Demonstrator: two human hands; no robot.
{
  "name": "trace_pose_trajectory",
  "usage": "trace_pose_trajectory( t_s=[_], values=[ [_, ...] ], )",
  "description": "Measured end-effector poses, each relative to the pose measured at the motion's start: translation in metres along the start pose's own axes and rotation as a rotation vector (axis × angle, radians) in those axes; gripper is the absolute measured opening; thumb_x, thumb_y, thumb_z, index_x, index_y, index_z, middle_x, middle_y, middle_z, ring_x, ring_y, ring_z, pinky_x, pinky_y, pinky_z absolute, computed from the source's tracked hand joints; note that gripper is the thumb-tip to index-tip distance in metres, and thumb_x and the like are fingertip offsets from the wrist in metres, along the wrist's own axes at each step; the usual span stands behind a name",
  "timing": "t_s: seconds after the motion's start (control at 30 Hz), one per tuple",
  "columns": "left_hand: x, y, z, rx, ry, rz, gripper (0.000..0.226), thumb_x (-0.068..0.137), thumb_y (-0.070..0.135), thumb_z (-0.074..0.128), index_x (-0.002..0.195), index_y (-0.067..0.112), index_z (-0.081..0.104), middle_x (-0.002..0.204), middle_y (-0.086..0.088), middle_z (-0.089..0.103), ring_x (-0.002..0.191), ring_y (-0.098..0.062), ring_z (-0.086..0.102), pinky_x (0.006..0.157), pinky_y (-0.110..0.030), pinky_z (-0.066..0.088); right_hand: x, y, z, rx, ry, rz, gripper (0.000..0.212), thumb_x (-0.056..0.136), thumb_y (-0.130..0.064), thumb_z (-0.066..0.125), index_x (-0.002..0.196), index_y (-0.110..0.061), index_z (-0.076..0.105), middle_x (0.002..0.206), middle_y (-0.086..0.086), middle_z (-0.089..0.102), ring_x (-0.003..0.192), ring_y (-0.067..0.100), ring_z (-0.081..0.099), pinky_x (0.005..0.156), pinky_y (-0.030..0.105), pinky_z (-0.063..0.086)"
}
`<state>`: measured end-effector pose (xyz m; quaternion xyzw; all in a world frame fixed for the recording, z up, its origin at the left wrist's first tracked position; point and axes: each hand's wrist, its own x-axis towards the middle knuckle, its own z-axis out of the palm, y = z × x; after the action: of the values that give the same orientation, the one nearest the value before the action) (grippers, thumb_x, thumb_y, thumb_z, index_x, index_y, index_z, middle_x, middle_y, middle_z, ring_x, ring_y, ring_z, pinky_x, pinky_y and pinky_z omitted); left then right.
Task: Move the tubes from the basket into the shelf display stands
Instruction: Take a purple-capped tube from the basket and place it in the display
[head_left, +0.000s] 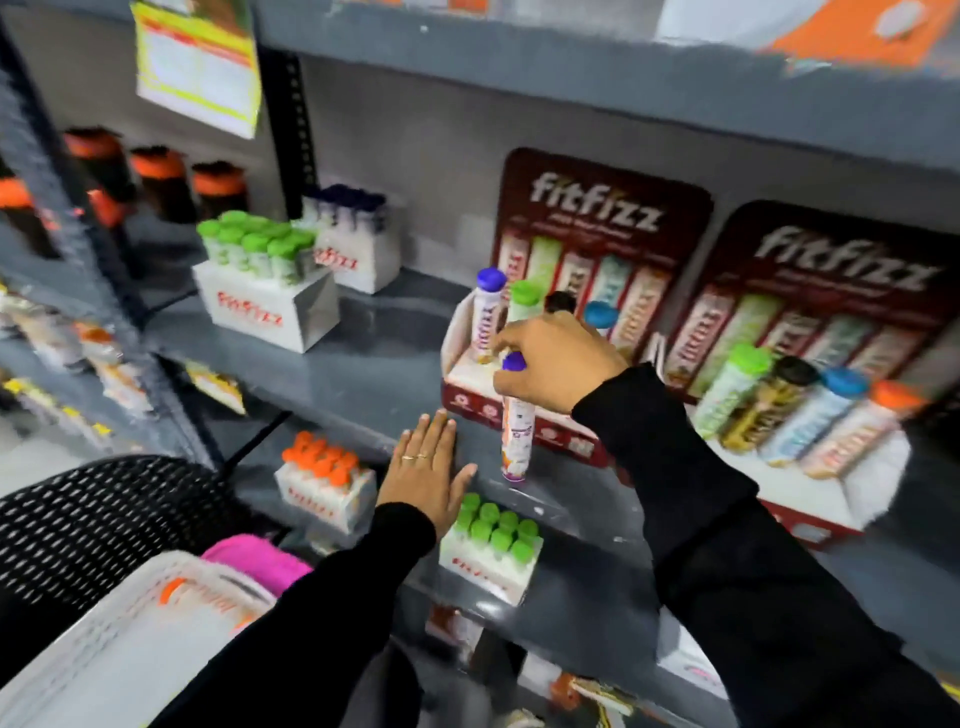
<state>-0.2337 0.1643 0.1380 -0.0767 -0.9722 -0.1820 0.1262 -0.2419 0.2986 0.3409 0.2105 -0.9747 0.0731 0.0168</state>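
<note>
My right hand (558, 364) grips a white tube with a purple cap (517, 426) near its top, holding it upright just in front of the left red display stand (524, 415). That stand holds purple-, green-, black- and blue-capped tubes in its back row. My left hand (428, 470) lies flat, fingers apart, on the grey shelf edge (363, 395) below it, holding nothing. The white basket (130, 644) sits at the bottom left with orange-marked tubes blurred inside. A second red display stand (810, 499) to the right carries several tubes leaning back.
White boxes of green-capped tubes (260, 280) and dark-blue-capped tubes (353, 239) stand at the shelf's left. On the shelf below sit boxes of orange-capped tubes (324, 483) and green-capped tubes (493, 545). A black mesh chair back (104, 519) and a pink cloth (254, 561) are beside the basket.
</note>
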Motion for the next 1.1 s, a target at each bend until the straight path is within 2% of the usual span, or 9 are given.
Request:
trace_pose_trajectory(
  t_s=[0.1, 0.23, 0.43, 0.63, 0.73, 0.77, 0.83, 0.9, 1.1],
  values=[
    [0.005, 0.02, 0.007, 0.079, -0.076, 0.16, 0.052, 0.083, 0.036, 0.042, 0.115, -0.002, 0.058, 0.121, -0.02, 0.061, 0.111, -0.037, 0.058, 0.086, -0.058, 0.047, -0.013, 0.026, -0.02, 0.038, 0.048, 0.095, 0.028, 0.074, -0.031, 0.068, 0.092, -0.01, 0.071, 0.09, 0.011, 0.066, 0.091, 0.03, 0.061, 0.068, 0.029, 0.045],
    [0.002, 0.023, 0.013, 0.151, -0.118, 0.184, 0.057, 0.083, 0.041, 0.032, 0.113, 0.003, 0.061, 0.118, -0.014, 0.065, 0.11, -0.031, 0.06, 0.089, -0.053, 0.048, -0.025, 0.052, -0.04, 0.105, 0.066, 0.145, 0.028, 0.072, -0.029, 0.073, 0.097, -0.017, 0.074, 0.103, 0.006, 0.073, 0.093, 0.022, 0.063, 0.085, 0.031, 0.052],
    [0.002, 0.025, 0.009, 0.122, -0.173, 0.131, 0.074, 0.094, 0.048, 0.006, 0.112, 0.003, 0.061, 0.116, -0.015, 0.066, 0.109, -0.03, 0.06, 0.091, -0.048, 0.048, -0.034, 0.076, -0.053, 0.165, 0.151, 0.225, 0.033, 0.073, -0.023, 0.074, 0.105, -0.018, 0.073, 0.106, 0.003, 0.074, 0.089, 0.012, 0.06, 0.077, 0.021, 0.043],
    [-0.001, 0.027, 0.008, 0.135, -0.165, 0.106, 0.079, 0.093, 0.052, 0.0, 0.116, 0.002, 0.058, 0.121, -0.016, 0.063, 0.114, -0.031, 0.057, 0.097, -0.051, 0.042, -0.046, 0.097, -0.064, 0.35, 0.398, 0.33, 0.032, 0.086, -0.02, 0.066, 0.118, -0.016, 0.067, 0.119, 0.002, 0.07, 0.102, 0.01, 0.064, 0.078, 0.014, 0.041],
    [-0.001, 0.027, 0.009, 0.14, -0.16, 0.098, 0.08, 0.092, 0.052, -0.001, 0.117, 0.002, 0.057, 0.122, -0.016, 0.062, 0.116, -0.031, 0.056, 0.099, -0.05, 0.04, -0.048, 0.109, -0.067, 0.374, 0.507, 0.419, 0.031, 0.092, -0.018, 0.058, 0.122, -0.015, 0.064, 0.117, 0.003, 0.068, 0.084, -0.006, 0.063, 0.072, 0.007, 0.041],
    [-0.001, 0.027, 0.009, 0.14, -0.158, 0.099, 0.081, 0.092, 0.053, -0.002, 0.118, 0.002, 0.056, 0.123, -0.016, 0.061, 0.117, -0.031, 0.055, 0.1, -0.05, 0.038, -0.048, 0.112, -0.065, 0.354, 0.531, 0.454, 0.031, 0.093, -0.018, 0.056, 0.123, -0.015, 0.063, 0.12, 0.006, 0.067, 0.091, 0.0, 0.063, 0.075, 0.009, 0.041],
    [-0.001, 0.028, 0.011, 0.141, -0.159, 0.1, 0.084, 0.09, 0.055, -0.005, 0.121, 0.003, 0.054, 0.126, -0.016, 0.059, 0.12, -0.031, 0.052, 0.103, -0.049, 0.034, -0.048, 0.119, -0.059, 0.304, 0.538, 0.529, 0.034, 0.095, -0.017, 0.052, 0.128, -0.014, 0.059, 0.132, 0.014, 0.059, 0.117, 0.022, 0.057, 0.098, 0.023, 0.043],
    [-0.001, 0.028, 0.013, 0.14, -0.147, 0.107, 0.089, 0.087, 0.057, -0.009, 0.124, 0.004, 0.051, 0.131, -0.015, 0.055, 0.124, -0.031, 0.047, 0.107, -0.046, 0.029, -0.046, 0.121, -0.047, 0.25, 0.489, 0.588, 0.036, 0.095, -0.012, 0.05, 0.131, -0.013, 0.055, 0.135, 0.022, 0.051, 0.125, 0.033, 0.048, 0.11, 0.037, 0.037],
    [0.0, 0.029, 0.013, 0.142, -0.137, 0.105, 0.091, 0.085, 0.059, -0.012, 0.127, 0.004, 0.048, 0.134, -0.015, 0.052, 0.127, -0.03, 0.044, 0.108, -0.046, 0.026, -0.048, 0.123, -0.016, 0.171, 0.397, 0.595, 0.037, 0.092, 0.003, 0.048, 0.125, -0.008, 0.06, 0.13, 0.023, 0.058, 0.121, 0.037, 0.051, 0.105, 0.04, 0.041]
  ],
)
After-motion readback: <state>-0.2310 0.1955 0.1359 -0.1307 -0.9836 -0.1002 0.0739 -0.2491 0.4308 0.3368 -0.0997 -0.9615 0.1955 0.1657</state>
